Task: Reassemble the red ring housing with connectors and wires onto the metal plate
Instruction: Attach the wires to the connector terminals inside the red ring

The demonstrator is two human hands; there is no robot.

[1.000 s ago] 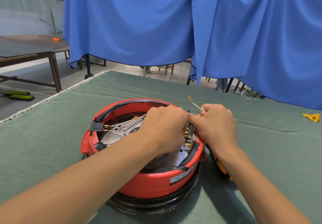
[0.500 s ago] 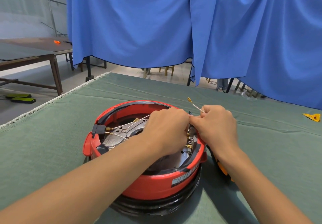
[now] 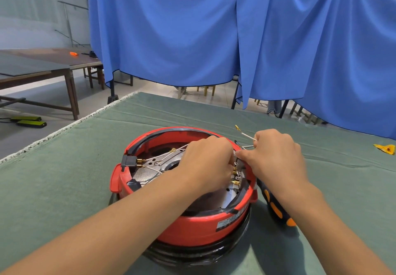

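The red ring housing (image 3: 192, 227) sits on a black base in the middle of the green-covered table. Inside it lies the grey metal plate (image 3: 147, 174) with white wires and brass connectors; a black plug socket (image 3: 129, 161) is set in the left rim. My left hand (image 3: 206, 163) reaches over the plate, fingers curled at the terminal block (image 3: 236, 174) on the right inner rim. My right hand (image 3: 274, 159) meets it there and pinches a white wire (image 3: 246, 135) whose brass-tipped end sticks up and away. What the left fingertips hold is hidden.
A black screwdriver with orange grip spots (image 3: 275, 208) lies on the green cloth (image 3: 64, 184) right of the housing, under my right forearm. A yellow scrap (image 3: 385, 148) lies at the far right. Blue curtains hang behind; a wooden table (image 3: 42, 69) stands at the left.
Both hands stay at the right rim of the housing with hardly any shift. The view has tilted slightly, so the housing sits a little lower in frame.
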